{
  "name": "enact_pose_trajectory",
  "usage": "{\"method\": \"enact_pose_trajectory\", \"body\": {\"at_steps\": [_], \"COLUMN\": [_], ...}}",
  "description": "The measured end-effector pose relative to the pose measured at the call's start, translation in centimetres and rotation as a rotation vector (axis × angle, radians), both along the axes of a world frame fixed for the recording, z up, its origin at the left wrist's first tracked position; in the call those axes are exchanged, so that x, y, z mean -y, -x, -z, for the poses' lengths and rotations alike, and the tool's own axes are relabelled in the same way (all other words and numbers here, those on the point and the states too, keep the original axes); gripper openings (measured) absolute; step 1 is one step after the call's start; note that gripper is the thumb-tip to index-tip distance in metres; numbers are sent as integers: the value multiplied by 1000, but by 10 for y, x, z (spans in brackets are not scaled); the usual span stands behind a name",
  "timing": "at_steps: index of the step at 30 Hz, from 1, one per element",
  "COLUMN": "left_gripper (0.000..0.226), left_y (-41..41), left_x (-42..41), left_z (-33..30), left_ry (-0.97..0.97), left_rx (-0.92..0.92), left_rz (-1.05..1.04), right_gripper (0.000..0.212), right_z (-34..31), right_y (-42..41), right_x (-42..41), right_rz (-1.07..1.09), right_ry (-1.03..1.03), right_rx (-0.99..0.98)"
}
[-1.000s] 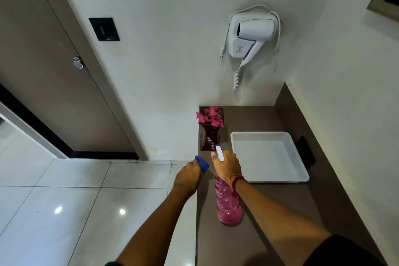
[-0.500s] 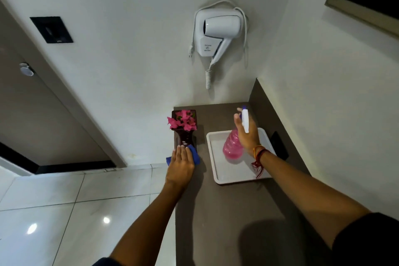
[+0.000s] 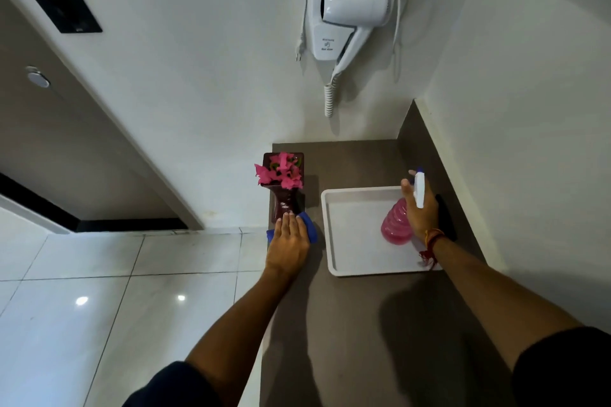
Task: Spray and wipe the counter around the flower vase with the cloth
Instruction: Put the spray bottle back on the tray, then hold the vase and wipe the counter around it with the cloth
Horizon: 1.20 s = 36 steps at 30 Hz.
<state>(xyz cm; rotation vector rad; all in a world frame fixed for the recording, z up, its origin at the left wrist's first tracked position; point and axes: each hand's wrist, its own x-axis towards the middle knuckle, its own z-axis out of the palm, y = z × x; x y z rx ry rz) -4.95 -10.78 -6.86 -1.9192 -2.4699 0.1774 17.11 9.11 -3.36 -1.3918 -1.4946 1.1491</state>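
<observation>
Blue cloth [image 3: 310, 228] lies flat under the left hand [image 3: 288, 241], whose open palm presses it onto the dark brown stone bench [image 3: 363, 324]; this grip is a flat press with fingers stretched out, not a clench. Just beyond those fingertips, touching or nearly so, stands the dark maroon flower vase [image 3: 286, 203] with pink blooms. Well off to the right of that hand, the right hand [image 3: 419, 208] is wrapped round the neck of a pink ribbed plastic spray bottle [image 3: 395, 226] with a white trigger head, held over or resting in the white rectangular plastic tray [image 3: 350, 261]; I cannot tell whether its base touches. By my reading the spraying is finished or paused and the wiping has only begun at the vase's near side; the bench to the vase's right and behind it looks still to be wiped.
</observation>
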Motion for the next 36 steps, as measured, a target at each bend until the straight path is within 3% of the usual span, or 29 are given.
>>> {"method": "enact_pose_trajectory", "body": {"at_steps": [6, 8, 10, 13, 15, 19, 22, 26, 33, 36], "left_gripper": [58, 57, 53, 40, 28, 25, 27, 29, 21, 43], "left_y": [-3, -3, -2, 1, 4, 4, 28, 20, 20, 16], "left_x": [-1, 1, 3, 5, 1, -14, -4, -14, -40, -56], "left_z": [-4, -6, -8, -10, -15, -17, 1, -5, -20, -25], "left_ry": [20, 4, -52, -176, -294, -498, -654, -659, -788, -798], "left_rx": [89, 214, 373, 620, 866, 1308, 1485, 1579, 1510, 1507], "left_rz": [-58, -150, -272, -488, -631, -945, -1133, -1082, -1206, -1174], "right_gripper": [75, 82, 74, 48, 42, 85, 99, 96, 101, 101], "right_z": [16, 33, 46, 36, 13, -42, -61, -68, -72, -74], "right_y": [-17, -16, -8, 26, 63, 121, 193, 199, 199, 204], "right_x": [23, 49, 82, 111, 91, 24, 0, -16, -12, -10], "right_rz": [135, 281, 288, -118, -370, -681, -1036, -1084, -1112, -1104], "right_ry": [66, 97, 17, -130, -150, -311, -349, -405, -322, -316], "right_rx": [100, 260, 447, 368, 332, 573, 871, 1026, 991, 995]}}
